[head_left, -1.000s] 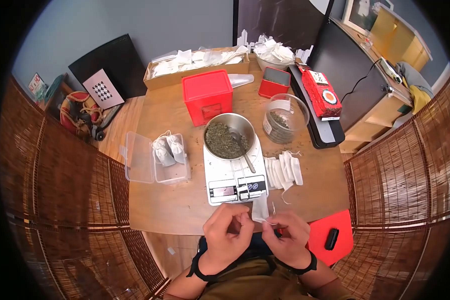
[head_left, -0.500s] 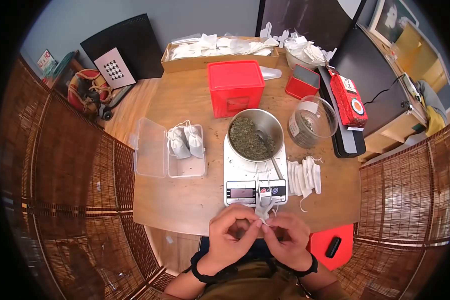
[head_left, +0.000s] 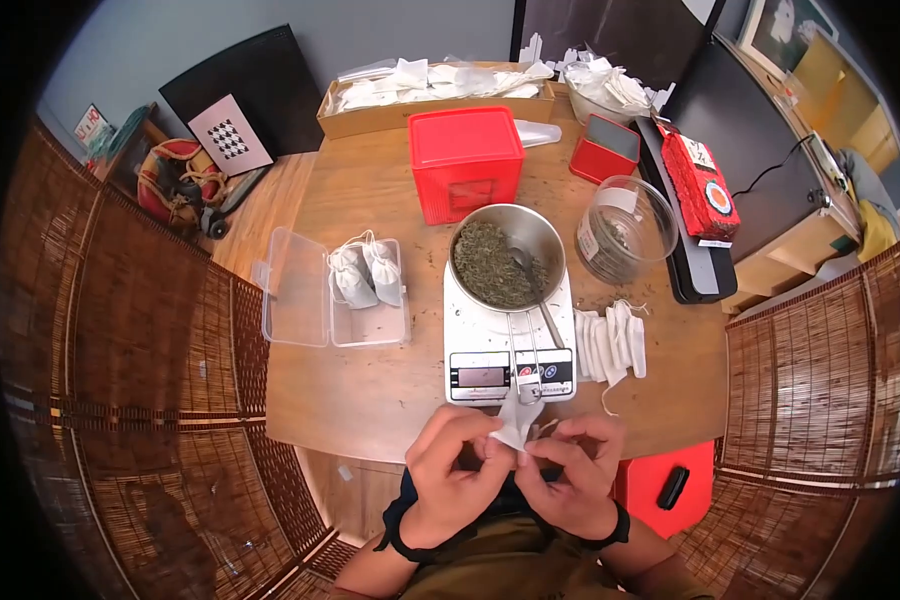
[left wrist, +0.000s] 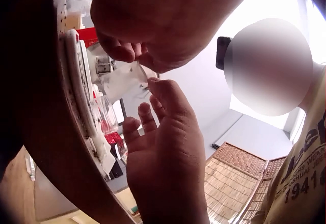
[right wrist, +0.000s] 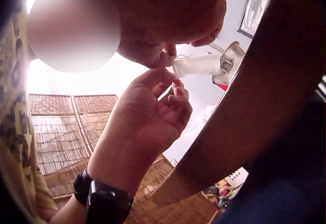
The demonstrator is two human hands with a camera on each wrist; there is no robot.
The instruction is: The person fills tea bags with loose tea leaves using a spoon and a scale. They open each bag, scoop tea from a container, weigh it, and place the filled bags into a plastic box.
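Just in front of the scale, a thin white drawstring bag (head_left: 515,420) is held by its edge between both hands. My left hand (head_left: 452,468) pinches one side with thumb and forefinger, and my right hand (head_left: 576,472) pinches the other. In the right wrist view the bag (right wrist: 199,65) looks flat and see-through. Beyond it, a white kitchen scale (head_left: 482,340) bears a steel pan (head_left: 562,245) of dried green leaves (head_left: 490,268). A spoon (head_left: 550,325) leans in the pan, its handle over the rim toward me.
Several flat white bags (head_left: 610,340) lie right of the scale. To its left, an open plastic box (head_left: 370,330) holds two filled bags (head_left: 365,275). Behind stand a red canister (head_left: 465,165), a clear jar (head_left: 615,245), a red tin (head_left: 605,150) and a cardboard box (head_left: 435,113) of white bags.
The head view has shifted, so the table things sit farther right. The fingers moved together at the bag's edge, then slightly apart, and the bag's top now stands spread between them.
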